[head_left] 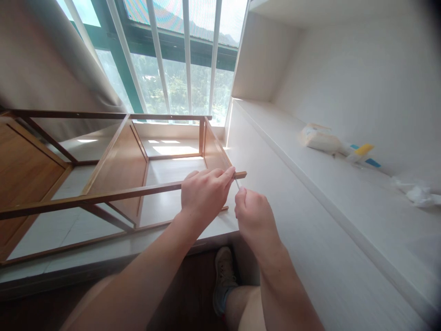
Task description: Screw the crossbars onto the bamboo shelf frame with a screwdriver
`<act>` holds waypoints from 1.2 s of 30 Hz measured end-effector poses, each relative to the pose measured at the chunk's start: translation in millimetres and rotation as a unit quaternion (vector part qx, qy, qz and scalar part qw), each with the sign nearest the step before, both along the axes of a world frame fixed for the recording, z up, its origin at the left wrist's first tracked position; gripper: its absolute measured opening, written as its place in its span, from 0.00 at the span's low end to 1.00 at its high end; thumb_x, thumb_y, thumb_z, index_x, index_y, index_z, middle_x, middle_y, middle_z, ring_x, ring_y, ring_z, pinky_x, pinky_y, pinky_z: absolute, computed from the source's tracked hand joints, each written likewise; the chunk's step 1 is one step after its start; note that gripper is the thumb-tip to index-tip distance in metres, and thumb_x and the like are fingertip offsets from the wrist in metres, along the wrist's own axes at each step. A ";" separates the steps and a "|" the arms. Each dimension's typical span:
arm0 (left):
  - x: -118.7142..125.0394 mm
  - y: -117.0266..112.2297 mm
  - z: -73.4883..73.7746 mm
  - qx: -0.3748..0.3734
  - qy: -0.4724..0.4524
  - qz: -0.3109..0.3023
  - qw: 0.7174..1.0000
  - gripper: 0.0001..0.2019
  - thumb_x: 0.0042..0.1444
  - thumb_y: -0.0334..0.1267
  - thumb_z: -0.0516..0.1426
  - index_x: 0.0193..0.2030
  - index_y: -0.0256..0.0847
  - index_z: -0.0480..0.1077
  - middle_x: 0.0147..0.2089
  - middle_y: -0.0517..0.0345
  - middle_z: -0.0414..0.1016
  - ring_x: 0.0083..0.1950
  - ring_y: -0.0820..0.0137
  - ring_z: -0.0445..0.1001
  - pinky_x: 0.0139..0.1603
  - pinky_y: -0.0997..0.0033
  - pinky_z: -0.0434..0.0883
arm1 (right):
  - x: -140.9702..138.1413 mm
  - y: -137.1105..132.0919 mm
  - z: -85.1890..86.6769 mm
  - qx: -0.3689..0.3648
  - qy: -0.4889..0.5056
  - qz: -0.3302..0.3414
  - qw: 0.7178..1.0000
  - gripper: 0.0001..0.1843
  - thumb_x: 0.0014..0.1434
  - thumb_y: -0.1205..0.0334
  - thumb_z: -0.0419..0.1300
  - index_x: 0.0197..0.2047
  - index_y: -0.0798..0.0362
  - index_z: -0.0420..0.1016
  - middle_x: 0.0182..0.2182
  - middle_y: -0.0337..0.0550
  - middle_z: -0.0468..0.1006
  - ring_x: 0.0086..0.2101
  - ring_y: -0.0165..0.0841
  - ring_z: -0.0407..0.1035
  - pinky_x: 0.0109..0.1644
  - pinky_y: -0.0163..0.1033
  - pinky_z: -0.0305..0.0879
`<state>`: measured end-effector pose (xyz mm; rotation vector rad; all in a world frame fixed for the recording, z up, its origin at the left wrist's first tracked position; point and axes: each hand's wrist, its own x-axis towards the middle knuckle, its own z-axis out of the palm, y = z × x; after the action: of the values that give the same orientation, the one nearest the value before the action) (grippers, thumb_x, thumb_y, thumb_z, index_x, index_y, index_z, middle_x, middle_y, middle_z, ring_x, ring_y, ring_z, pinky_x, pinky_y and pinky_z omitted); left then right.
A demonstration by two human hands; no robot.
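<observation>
A brown wooden shelf unit (pixel 117 161) lies on its side along the white ledge, its long rails running left to right. My left hand (pixel 205 188) is closed over the near upper rail (pixel 151 189), close to the rail's right end. That end (pixel 241 174) sticks out past my fingers. In my right hand (pixel 257 216), a closed fist, is a thin metal tool (pixel 237 183). Its shaft meets the underside of the rail end beside my left fingertips. The tool's grip is hidden in the fist, so its exact kind does not show.
A barred window (pixel 186 69) lies beyond the unit, with a grey curtain (pixel 69 59) at left. On the raised white shelf (pixel 292 142) at right are a pale packet (pixel 320 140), a yellow-and-blue item (pixel 363 151) and crumpled white plastic (pixel 422 196). My shoe (pixel 224 271) is below.
</observation>
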<state>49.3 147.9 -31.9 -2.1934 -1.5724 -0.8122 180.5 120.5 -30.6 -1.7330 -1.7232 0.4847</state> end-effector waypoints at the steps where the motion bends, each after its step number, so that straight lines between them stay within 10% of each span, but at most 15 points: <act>1: -0.1 0.0 0.0 0.000 0.000 0.000 1.000 0.14 0.68 0.46 0.49 0.53 0.56 0.74 0.37 0.66 0.81 0.34 0.67 0.75 0.32 0.63 0.54 | 1.4 0.1 1.2 -0.003 -0.028 0.001 1.000 0.26 0.67 0.56 0.42 0.18 0.51 0.62 0.16 0.43 0.70 0.21 0.33 0.63 0.30 0.39 0.52; 9: 0.2 0.6 0.3 0.002 0.003 -0.006 1.000 0.15 0.69 0.46 0.49 0.54 0.56 0.73 0.38 0.66 0.81 0.34 0.67 0.75 0.33 0.63 0.54 | 1.3 3.6 -17.3 0.020 0.183 0.024 0.983 0.25 0.66 0.53 0.46 0.18 0.50 0.56 0.14 0.37 0.63 0.18 0.30 0.57 0.25 0.36 0.51; 16: 0.8 0.7 -1.0 0.015 0.000 -0.004 1.000 0.13 0.68 0.44 0.51 0.52 0.55 0.74 0.36 0.64 0.81 0.33 0.68 0.74 0.33 0.63 0.54 | -16.2 0.3 -10.5 -0.110 0.623 0.053 0.773 0.18 0.58 0.63 0.48 0.18 0.49 0.50 0.09 0.30 0.50 0.12 0.25 0.41 0.15 0.32 0.34; 20: 1.3 1.2 -1.6 0.019 0.000 -0.002 1.000 0.12 0.67 0.43 0.51 0.51 0.55 0.74 0.36 0.63 0.81 0.34 0.67 0.74 0.33 0.64 0.54 | -17.6 -1.0 -7.9 -0.140 0.677 0.076 0.718 0.18 0.60 0.62 0.48 0.18 0.49 0.51 0.09 0.30 0.52 0.12 0.25 0.43 0.15 0.32 0.37; 26: 0.7 1.6 -1.3 0.017 0.001 -0.003 1.000 0.13 0.68 0.45 0.50 0.52 0.55 0.74 0.36 0.65 0.81 0.33 0.67 0.74 0.33 0.63 0.53 | -11.1 0.1 -18.7 -0.073 0.505 0.035 0.860 0.24 0.64 0.55 0.49 0.17 0.49 0.52 0.09 0.31 0.55 0.12 0.24 0.46 0.14 0.31 0.40; 31: -0.1 1.1 -0.8 0.016 0.000 -0.008 1.000 0.13 0.68 0.45 0.50 0.52 0.55 0.74 0.36 0.65 0.81 0.33 0.67 0.74 0.33 0.64 0.53 | -11.5 -7.7 -17.6 -0.078 0.505 0.045 0.859 0.24 0.66 0.54 0.46 0.18 0.49 0.50 0.09 0.31 0.54 0.12 0.26 0.47 0.15 0.33 0.42; 36: 0.2 0.8 -1.4 0.009 -0.001 -0.007 1.000 0.14 0.68 0.45 0.49 0.53 0.56 0.73 0.37 0.65 0.81 0.33 0.66 0.74 0.32 0.64 0.52 | -7.0 -5.7 -22.5 -0.027 0.345 0.019 0.938 0.27 0.67 0.51 0.47 0.17 0.50 0.53 0.11 0.33 0.58 0.15 0.26 0.51 0.19 0.34 0.46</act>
<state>49.4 148.8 -33.3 -2.1927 -1.5467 -0.8309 173.5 114.8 -53.2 -1.3291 -1.2367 1.0231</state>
